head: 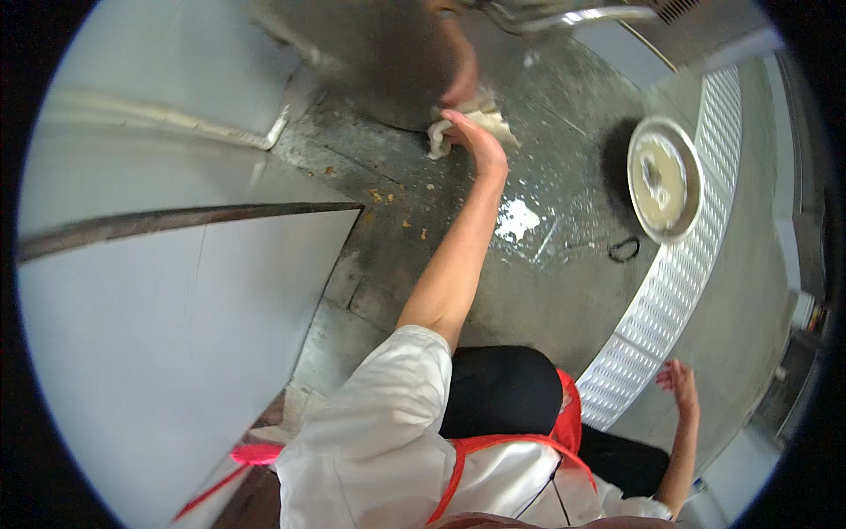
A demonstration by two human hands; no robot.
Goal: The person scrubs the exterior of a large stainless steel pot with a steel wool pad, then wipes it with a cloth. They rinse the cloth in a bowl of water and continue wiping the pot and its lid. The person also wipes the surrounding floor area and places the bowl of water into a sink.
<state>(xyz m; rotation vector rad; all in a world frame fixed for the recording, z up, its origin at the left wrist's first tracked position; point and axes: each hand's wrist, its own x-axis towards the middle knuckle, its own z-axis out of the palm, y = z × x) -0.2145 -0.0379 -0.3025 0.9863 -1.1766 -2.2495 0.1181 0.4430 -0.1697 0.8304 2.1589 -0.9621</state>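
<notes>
My left hand (477, 142) reaches to the wet grey floor and grips a crumpled off-white cloth (490, 122), which lies partly spread beneath and beyond the fingers. Beside a metal panel, a blurred reflection of a hand shows just above it. My right hand (677, 382) hangs at the lower right, fingers apart and holding nothing, past the perforated metal drain cover (651, 311). A round metal basin (695, 198) of cloudy, pale liquid stands at the right, over the edge of that drain cover. A bright wet patch (517, 220) lies on the floor near my left forearm.
Light grey panels (165, 304) with a dark edge stand on the left. Orange crumbs (377, 197) lie near their corner. A black loop (623, 250) rests on the floor near the basin. A bright pink object (256, 453) is at the lower left. Metal equipment (700, 33) stands at the top right.
</notes>
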